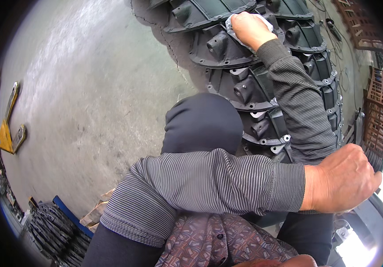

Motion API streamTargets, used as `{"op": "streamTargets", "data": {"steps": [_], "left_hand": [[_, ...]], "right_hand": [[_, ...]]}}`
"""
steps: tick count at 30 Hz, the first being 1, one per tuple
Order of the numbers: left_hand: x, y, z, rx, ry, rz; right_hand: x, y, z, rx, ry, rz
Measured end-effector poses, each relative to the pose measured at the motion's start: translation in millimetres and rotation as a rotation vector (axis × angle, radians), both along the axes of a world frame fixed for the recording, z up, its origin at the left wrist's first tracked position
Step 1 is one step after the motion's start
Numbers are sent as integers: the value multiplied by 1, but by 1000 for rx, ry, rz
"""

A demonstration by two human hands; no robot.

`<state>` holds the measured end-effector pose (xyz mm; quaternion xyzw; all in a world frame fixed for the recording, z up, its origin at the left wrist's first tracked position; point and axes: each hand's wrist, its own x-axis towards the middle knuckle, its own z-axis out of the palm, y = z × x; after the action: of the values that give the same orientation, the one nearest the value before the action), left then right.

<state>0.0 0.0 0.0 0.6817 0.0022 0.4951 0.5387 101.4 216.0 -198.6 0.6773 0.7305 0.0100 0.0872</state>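
Observation:
My right hand (250, 29) reaches far forward, its fingers closed on a crumpled white cloth (266, 22). The cloth is pressed against a black cast metal housing (227, 46) with a curved flange, bolt holes and a short tubular boss. More housings of that kind (249, 89) follow in rows below and beside it. Across my body lies my left forearm in a striped sleeve. At its end, my left hand (347, 178) is closed in a fist off to the right, its inner side turned away; whether something is in it stays hidden.
A black-clothed knee (202, 124) rises beside the rows. On the concrete floor (84, 102) at left stands a yellow pallet jack (7, 138). Stacked dark metal parts (56, 231) are at lower left. Reddish-brown slatted racks (378, 102) and cables (340, 53) lie at right.

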Motion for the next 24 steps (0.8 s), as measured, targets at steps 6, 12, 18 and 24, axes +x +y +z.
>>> {"op": "streamTargets", "data": {"steps": [6, 12, 18, 24], "left_hand": [[-1, 4, 0, -5, -46, 3], [1, 3, 1, 5, -42, 12], [-2, -22, -9, 70, 14, -53], [-6, -60, -21, 268, 86, -119]], "right_hand": [[13, -3, 5, 67, 29, 43], [37, -69, 47, 476, 819, -198], [44, -207, 32, 201, 1624, -822], [14, -311, -4, 174, 1689, -999]]}}
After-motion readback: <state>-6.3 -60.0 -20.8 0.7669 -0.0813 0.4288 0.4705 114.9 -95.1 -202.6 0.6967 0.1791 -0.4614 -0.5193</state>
